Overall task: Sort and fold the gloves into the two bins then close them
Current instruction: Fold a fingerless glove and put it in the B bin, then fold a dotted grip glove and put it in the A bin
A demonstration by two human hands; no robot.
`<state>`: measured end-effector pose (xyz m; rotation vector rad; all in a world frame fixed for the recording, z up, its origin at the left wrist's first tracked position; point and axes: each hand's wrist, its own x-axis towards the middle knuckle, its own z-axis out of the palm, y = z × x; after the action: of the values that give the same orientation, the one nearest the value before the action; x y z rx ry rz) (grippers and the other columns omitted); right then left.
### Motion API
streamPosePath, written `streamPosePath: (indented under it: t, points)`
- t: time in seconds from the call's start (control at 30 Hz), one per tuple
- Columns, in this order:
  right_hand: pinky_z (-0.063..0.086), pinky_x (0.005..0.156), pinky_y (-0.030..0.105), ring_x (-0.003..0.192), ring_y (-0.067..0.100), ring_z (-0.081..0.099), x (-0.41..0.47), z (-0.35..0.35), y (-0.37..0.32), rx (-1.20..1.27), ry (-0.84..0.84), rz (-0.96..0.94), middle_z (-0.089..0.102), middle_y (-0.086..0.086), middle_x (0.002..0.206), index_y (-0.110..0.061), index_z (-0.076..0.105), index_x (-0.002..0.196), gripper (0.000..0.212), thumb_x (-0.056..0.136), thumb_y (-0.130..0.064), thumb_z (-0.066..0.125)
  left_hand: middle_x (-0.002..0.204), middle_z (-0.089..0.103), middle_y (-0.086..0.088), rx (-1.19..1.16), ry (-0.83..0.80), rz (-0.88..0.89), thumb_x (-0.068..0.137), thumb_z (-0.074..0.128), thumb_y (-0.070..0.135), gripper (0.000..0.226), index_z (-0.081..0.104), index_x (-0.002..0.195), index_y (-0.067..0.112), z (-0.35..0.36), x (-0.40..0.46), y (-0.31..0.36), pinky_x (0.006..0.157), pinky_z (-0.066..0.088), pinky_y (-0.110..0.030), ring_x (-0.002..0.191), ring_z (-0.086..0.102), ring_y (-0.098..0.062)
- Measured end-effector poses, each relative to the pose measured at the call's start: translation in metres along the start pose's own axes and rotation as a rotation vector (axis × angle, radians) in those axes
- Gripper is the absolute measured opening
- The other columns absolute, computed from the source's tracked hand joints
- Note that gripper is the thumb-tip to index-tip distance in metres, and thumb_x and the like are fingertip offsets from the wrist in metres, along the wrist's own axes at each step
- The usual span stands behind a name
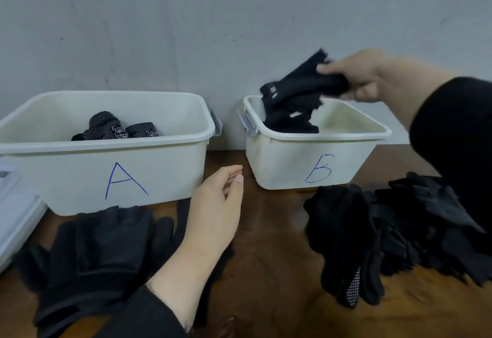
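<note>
Two white bins stand against the wall: bin A (80, 175) on the left, bin B (292, 169) on the right. Bin A holds folded black gloves with white dots (114, 128). Plain black gloves (290, 123) lie in bin B. My right hand (364, 76) grips a folded black glove (303, 82) just above the back left of bin B. My left hand (215, 204) hovers over the table between the bins, fingers loosely curled, holding nothing.
A heap of black gloves (399, 233) lies at the right on the brown table (271, 257). More black gloves (101, 247) lie at the front left. A white lid (16, 215) rests at the left edge.
</note>
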<state>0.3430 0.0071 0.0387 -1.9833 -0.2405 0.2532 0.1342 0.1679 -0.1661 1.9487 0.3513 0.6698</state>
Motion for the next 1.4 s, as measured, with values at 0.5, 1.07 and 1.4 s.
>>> streamPosePath:
  t: [0.5, 1.07, 1.4]
  points:
    - [0.057, 0.082, 0.046, 0.084, 0.027, 0.069, -0.095, -0.003, 0.077, -0.498, 0.254, -0.491, 0.074, 0.001, 0.086, -0.022, 0.073, 0.089, 0.026, 0.097, -0.041, 0.058, 0.122, 0.064, 0.014, 0.330, -0.087, 0.333, 0.102, 0.047, 0.033, 0.035, 0.060, 0.134, 0.026, 0.002, -0.010, 0.014, 0.094, 0.044, -0.019, 0.108, 0.056, -0.001]
    - [0.030, 0.098, 0.018, 0.125, 0.001, 0.047, -0.182, -0.011, 0.209, -0.729, -0.121, -0.295, 0.050, -0.022, 0.138, -0.033, 0.073, 0.116, 0.027, 0.090, -0.039, 0.074, 0.162, 0.022, 0.015, 0.629, -0.660, 0.332, 0.102, 0.035, 0.055, 0.052, 0.035, 0.151, 0.039, 0.044, -0.104, 0.054, 0.117, 0.000, -0.024, 0.148, 0.013, -0.009]
    - [0.044, 0.098, 0.020, 0.104, -0.002, 0.060, -0.186, -0.003, 0.206, -0.331, 0.236, -0.554, 0.067, -0.020, 0.106, -0.027, 0.074, 0.095, 0.006, 0.095, -0.025, 0.068, 0.138, 0.047, 0.027, 0.266, -0.419, 0.266, 0.100, 0.047, 0.047, 0.043, 0.049, 0.142, 0.037, 0.042, -0.098, 0.046, 0.102, 0.030, -0.006, 0.126, 0.039, 0.012]
